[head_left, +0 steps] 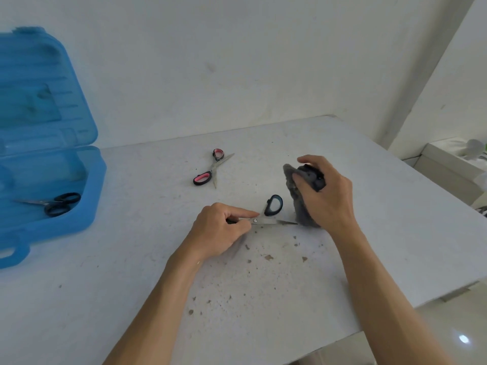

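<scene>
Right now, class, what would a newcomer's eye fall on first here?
The two hands at the centre: the left hand holds blue-handled scissors, while the right hand grips a grey pad at the blade tip. Next, the open blue case at the far left, black scissors lying inside.

Head-worn wide-angle view, facing forward and down, close above left hand (221,230) and right hand (325,198); pale plaster wall (237,61) at twelve o'clock, open blue plastic case (47,122) at nine o'clock
</scene>
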`<action>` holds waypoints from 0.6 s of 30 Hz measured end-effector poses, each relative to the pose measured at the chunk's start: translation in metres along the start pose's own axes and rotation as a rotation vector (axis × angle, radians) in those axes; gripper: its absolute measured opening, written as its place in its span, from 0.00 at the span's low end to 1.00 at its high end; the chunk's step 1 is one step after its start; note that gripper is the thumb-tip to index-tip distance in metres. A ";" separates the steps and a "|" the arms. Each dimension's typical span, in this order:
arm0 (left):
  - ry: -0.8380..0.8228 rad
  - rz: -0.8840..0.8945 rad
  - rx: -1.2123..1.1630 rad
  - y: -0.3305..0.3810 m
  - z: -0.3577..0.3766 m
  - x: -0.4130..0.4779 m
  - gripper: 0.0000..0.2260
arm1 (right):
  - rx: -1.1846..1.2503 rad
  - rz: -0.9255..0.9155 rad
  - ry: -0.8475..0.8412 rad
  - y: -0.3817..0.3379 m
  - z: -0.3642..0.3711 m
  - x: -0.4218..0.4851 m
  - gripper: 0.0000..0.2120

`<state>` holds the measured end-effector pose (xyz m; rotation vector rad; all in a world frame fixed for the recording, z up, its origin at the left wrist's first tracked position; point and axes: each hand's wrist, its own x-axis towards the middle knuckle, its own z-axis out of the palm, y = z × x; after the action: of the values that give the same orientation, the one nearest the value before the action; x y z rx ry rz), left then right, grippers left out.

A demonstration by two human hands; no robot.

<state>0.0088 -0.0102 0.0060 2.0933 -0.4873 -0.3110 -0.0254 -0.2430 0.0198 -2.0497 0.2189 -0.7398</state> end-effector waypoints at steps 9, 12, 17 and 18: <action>0.176 -0.043 -0.105 0.000 0.002 0.007 0.10 | 0.589 0.456 0.040 -0.007 -0.013 0.010 0.10; 0.231 -0.082 -0.158 0.003 0.002 0.006 0.09 | 0.769 0.582 -0.066 -0.006 -0.011 0.011 0.12; 0.296 -0.155 -0.274 0.006 -0.001 0.004 0.09 | 0.639 0.466 -0.217 0.003 -0.012 0.010 0.29; 0.291 -0.162 -0.295 0.006 -0.002 0.004 0.09 | 0.580 0.412 -0.207 0.004 -0.011 0.010 0.31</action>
<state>0.0112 -0.0137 0.0122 1.8514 -0.0915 -0.1549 -0.0236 -0.2570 0.0251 -1.4485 0.2616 -0.2836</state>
